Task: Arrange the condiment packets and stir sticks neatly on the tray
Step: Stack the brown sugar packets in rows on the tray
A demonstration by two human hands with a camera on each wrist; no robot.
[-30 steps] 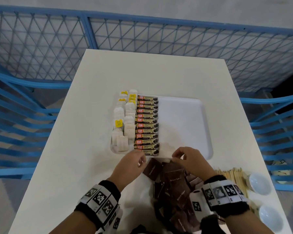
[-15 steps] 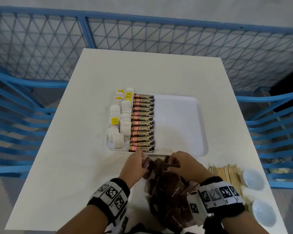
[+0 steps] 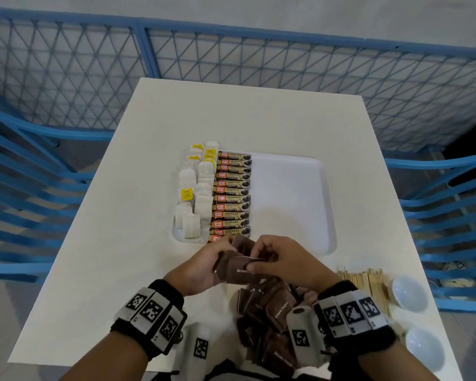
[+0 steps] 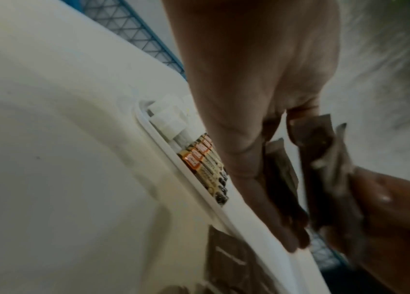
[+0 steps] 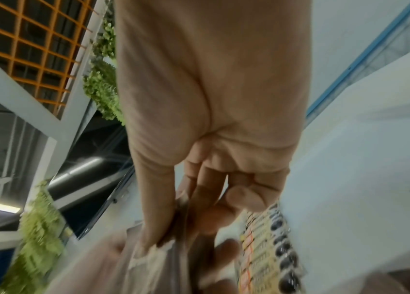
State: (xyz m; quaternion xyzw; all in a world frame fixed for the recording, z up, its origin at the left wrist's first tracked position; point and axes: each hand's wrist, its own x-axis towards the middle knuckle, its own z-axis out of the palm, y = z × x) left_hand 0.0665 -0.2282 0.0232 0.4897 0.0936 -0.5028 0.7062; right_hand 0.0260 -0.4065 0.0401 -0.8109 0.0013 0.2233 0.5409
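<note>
A white tray (image 3: 300, 193) lies mid-table with a column of coffee granule sticks (image 3: 231, 196) and white tea bags (image 3: 195, 199) along its left side. Both hands hover just in front of the tray's near edge, holding a small bunch of brown sugar packets (image 3: 237, 268) between them. My left hand (image 3: 204, 266) grips the bunch from the left, and my right hand (image 3: 270, 259) pinches it from the right. A loose pile of brown sugar packets (image 3: 270, 320) lies on the table below the hands. Wooden stir sticks (image 3: 368, 284) lie in a bundle at the right.
Two small white bowls (image 3: 404, 292) (image 3: 423, 350) stand near the table's right front corner. Blue mesh railing (image 3: 231, 59) surrounds the table. The right half of the tray holds nothing.
Both hands have lifted from the pile with several brown sugar packets and now hold them together above the table, close to the tray's near edge.
</note>
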